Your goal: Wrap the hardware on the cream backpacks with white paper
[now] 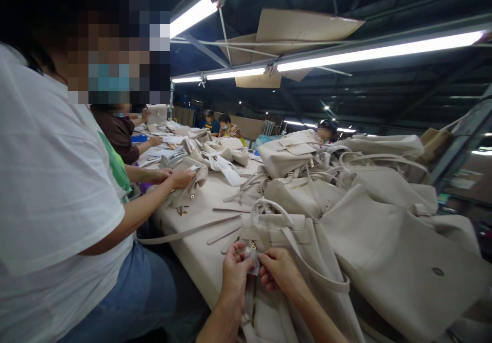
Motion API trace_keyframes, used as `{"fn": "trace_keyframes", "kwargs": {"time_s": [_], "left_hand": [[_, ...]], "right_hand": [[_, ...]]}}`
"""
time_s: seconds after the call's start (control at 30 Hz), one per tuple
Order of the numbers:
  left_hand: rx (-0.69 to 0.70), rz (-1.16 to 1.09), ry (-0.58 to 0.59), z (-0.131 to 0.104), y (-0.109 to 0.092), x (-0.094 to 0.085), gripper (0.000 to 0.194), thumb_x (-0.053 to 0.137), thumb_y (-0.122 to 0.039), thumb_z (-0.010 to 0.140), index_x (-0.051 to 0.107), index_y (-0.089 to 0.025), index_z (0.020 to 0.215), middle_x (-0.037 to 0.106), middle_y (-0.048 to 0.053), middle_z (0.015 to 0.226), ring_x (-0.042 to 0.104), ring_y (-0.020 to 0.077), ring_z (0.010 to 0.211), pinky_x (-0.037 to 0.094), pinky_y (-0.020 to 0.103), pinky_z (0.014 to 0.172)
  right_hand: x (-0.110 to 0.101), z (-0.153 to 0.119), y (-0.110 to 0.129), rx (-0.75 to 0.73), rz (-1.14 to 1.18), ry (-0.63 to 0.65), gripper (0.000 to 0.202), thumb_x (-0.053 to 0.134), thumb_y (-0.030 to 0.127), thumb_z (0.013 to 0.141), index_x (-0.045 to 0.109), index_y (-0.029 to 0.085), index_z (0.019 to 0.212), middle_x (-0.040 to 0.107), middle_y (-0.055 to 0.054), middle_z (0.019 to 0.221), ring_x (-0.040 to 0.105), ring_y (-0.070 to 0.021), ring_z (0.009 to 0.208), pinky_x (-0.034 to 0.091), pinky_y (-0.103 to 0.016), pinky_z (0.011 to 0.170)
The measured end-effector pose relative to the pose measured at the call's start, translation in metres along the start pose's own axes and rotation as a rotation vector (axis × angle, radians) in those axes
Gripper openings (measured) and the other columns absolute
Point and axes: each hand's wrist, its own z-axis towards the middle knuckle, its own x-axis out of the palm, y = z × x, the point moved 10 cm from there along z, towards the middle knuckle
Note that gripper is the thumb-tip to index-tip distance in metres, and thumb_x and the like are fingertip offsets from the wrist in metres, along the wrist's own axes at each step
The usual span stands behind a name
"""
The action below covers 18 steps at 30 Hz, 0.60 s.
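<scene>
A beige handbag (268,316) lies in front of me with its straps and flap at the far end and a gold zipper (254,299) running toward me. At the zipper's upper end, a small piece of clear plastic film (252,267) surrounds or covers the zipper pull. My left hand (235,270) pinches this film from the left, thumb against fingers. From the right, my right hand (280,271) pinches its other edge, with the remaining fingers curled. Both hands are just above the bag; the fingertips partly hide the pull.
Beige bags (392,245) are piled along the right. Loose straps (226,228) lie on the covered table (200,250). On the left sits a co-worker (65,179), whose hands (180,178) hold another bag. Other people work farther back under tube lights.
</scene>
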Motion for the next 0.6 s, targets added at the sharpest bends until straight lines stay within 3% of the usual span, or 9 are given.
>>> {"fn": "trace_keyframes", "kwargs": {"time_s": [0.3, 0.6], "left_hand": [[-0.090, -0.088, 0.014, 0.002, 0.008, -0.004, 0.048, 0.072, -0.005, 0.050, 0.055, -0.019, 0.092, 0.067, -0.002, 0.070, 0.058, 0.0112, 0.052, 0.037, 0.020, 0.046], [-0.139, -0.096, 0.052, 0.008, 0.016, -0.004, 0.042, 0.073, -0.006, 0.048, 0.057, -0.018, 0.085, 0.065, -0.002, 0.069, 0.056, 0.0101, 0.052, 0.035, 0.019, 0.045]], "right_hand": [[-0.004, -0.012, -0.001, 0.008, 0.074, 0.065, 0.011, 0.056, 0.022, 0.082, 0.061, 0.014, 0.077, 0.057, 0.005, 0.051, 0.049, -0.0050, 0.038, 0.034, -0.013, 0.037], [0.006, -0.004, -0.008, 0.010, 0.036, 0.047, 0.018, 0.066, 0.025, 0.075, 0.058, 0.015, 0.062, 0.054, 0.004, 0.044, 0.047, -0.0063, 0.033, 0.033, -0.015, 0.033]]}}
